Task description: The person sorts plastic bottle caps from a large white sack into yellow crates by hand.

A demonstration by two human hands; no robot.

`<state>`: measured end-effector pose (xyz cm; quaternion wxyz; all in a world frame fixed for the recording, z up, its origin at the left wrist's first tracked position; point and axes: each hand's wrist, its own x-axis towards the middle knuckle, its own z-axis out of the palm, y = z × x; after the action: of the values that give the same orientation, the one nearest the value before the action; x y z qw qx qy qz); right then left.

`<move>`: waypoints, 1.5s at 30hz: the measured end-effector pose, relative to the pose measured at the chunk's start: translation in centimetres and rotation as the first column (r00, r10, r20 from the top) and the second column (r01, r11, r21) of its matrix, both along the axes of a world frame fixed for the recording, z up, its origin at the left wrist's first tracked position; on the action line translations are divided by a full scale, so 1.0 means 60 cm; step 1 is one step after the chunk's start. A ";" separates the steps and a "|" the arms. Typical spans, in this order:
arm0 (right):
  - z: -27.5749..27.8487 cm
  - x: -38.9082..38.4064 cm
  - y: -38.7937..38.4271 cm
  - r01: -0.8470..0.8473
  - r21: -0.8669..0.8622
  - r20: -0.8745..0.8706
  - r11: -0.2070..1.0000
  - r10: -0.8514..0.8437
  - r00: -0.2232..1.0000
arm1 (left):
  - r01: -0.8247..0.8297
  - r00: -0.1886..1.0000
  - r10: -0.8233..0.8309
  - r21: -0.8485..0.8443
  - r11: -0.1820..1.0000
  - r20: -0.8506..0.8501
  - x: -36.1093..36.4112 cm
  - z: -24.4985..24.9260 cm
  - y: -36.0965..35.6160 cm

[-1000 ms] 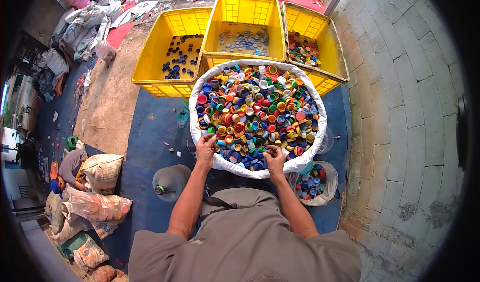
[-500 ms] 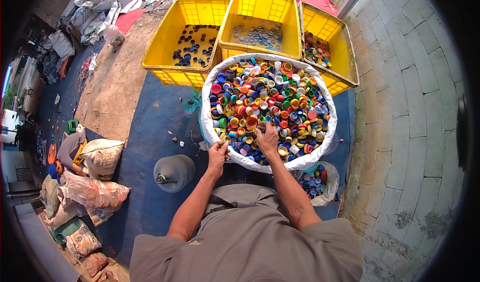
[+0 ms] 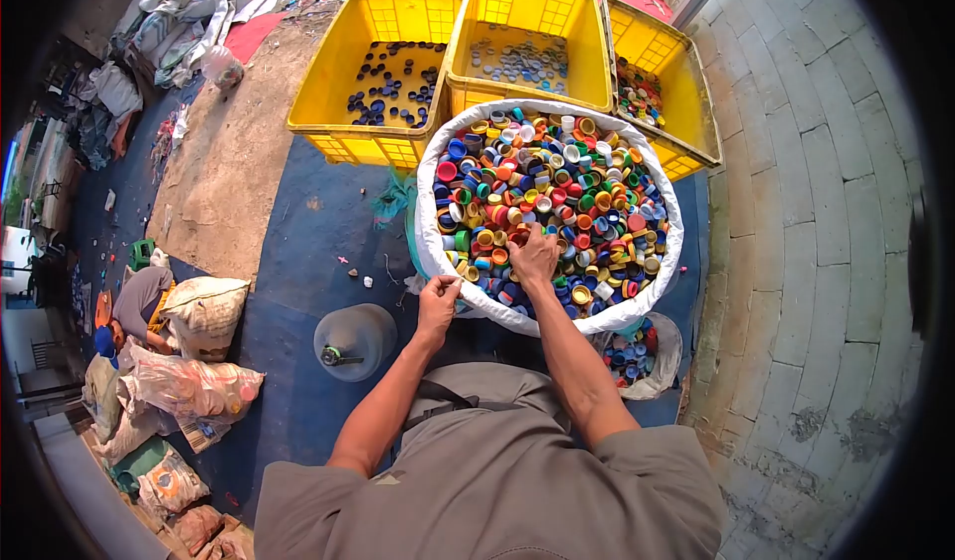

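A large round container with a white cloth rim (image 3: pixel 668 177) is heaped with bottle caps (image 3: pixel 557 197) of many colours. Over the near part of the heap, my right hand (image 3: pixel 534 258) has its fingers bent down among the caps, their tips partly hidden. My left hand (image 3: pixel 439 302) is at the rim's near left edge, fingers pressed together; whatever they hold, if anything, is too small to make out.
Behind stand a left yellow crate (image 3: pixel 323 83) with dark caps, a middle one (image 3: pixel 458 63) with pale caps and a right one (image 3: pixel 701 112) with mixed caps. A clear jug (image 3: pixel 364 346), a bag of caps (image 3: pixel 659 366), sacks (image 3: pixel 206 311) and a crouching person (image 3: pixel 142 296) are around.
The view has shifted slightly, so the container sits a little higher and to the right. My left hand's fingers have changed pose at the rim; my right hand stays among the caps.
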<state>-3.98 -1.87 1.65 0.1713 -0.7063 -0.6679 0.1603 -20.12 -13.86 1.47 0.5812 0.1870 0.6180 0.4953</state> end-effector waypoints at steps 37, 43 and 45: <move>0.007 0.197 -0.170 -0.001 -0.548 -0.795 0.836 -0.522 -0.309 | 0.774 0.132 0.037 0.126 0.620 -0.991 0.116 -0.042 0.240; 0.014 0.198 -0.158 0.009 -0.540 -0.833 0.841 -0.533 -0.148 | 0.786 0.060 0.052 0.079 0.613 -0.997 0.113 -0.041 0.250; 0.018 0.194 -0.146 0.039 -0.513 -0.854 0.858 -0.514 0.077 | 0.687 0.358 -0.224 0.094 0.721 -0.906 0.118 -0.024 0.244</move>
<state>7.66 -10.61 2.73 0.4587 -0.5587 -0.1964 0.6625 -13.05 0.77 0.04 0.2557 0.7054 0.5994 0.2789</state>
